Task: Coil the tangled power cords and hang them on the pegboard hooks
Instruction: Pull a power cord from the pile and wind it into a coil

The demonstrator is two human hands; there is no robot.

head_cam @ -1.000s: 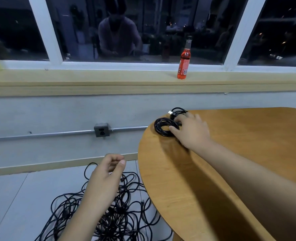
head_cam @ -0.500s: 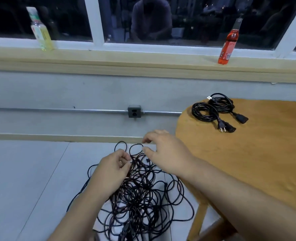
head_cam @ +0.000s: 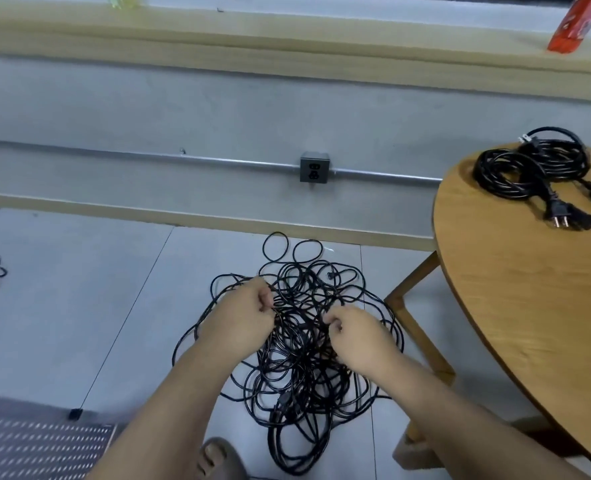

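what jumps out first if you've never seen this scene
A big tangle of black cords sprawls on the floor at centre, with the left hand and right hand both pinching its strands. At right, two neatly coiled cords lie near the far edge of the round wooden table.

On the grey tiled floor (head_cam: 79, 323), tangled black cords (head_cam: 294, 358); on the wooden table (head_cam: 529, 306), two coiled cords (head_cam: 536, 168).

No text is legible; the label on the red bottle (head_cam: 572, 27) is blurred.
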